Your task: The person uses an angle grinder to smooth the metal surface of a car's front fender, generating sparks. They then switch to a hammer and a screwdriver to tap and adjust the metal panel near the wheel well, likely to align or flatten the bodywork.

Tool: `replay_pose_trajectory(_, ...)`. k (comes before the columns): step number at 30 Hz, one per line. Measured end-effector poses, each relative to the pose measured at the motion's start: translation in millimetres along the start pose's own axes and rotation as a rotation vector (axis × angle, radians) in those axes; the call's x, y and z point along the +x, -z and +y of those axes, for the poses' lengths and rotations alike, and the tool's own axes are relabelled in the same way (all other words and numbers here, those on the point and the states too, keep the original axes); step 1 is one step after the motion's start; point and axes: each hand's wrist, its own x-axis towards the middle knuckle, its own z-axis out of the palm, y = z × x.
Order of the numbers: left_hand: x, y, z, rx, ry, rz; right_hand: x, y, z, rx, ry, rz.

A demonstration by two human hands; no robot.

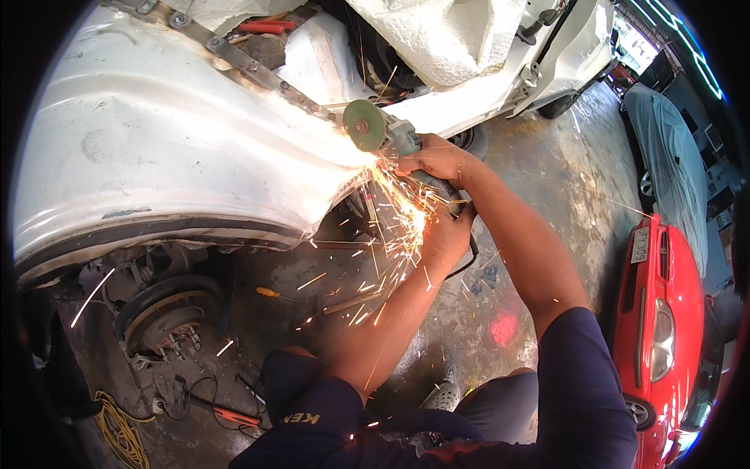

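Note:
An angle grinder (pixel 405 139) with a green disc (pixel 364 125) is against the edge of a dented white car panel (pixel 195 148). My right hand (pixel 439 160) wraps round the grinder near its head. Lower down, my left hand (pixel 447 234) is closed on the rear of its body, partly behind sparks. A dark cord (pixel 467 262) curves away below that hand. Bright glare hides the exact spot where disc and metal meet. Orange sparks (pixel 406 207) spray downward past my left hand and forearm.
Below the panel is an exposed wheel hub (pixel 168 324) with studs. On the concrete floor lie a yellow-handled screwdriver (pixel 269 293), an orange tool (pixel 234 416) and a coiled yellow cord (pixel 121 434). A red car (pixel 656 313) and a covered car (pixel 668 156) stand to the right.

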Motion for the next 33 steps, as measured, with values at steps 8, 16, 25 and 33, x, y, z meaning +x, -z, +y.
replay_pose_trajectory(8, -2, 6, 17, -0.193, 0.005, -0.068, -4, 3, 5, -0.070, -0.022, 0.078)
replay_pose_trajectory(16, -13, 13, 25, -0.222, 0.000, -0.188, -44, 8, 15, 0.251, 0.099, 0.134)
replay_pose_trajectory(25, -30, 22, 19, -0.104, -0.017, -0.289, -68, 6, 38, 0.343, 0.146, 0.214)
replay_pose_trajectory(33, -22, 23, -1, -0.127, -0.048, -0.241, -34, -5, 43, 0.164, 0.231, 0.193)
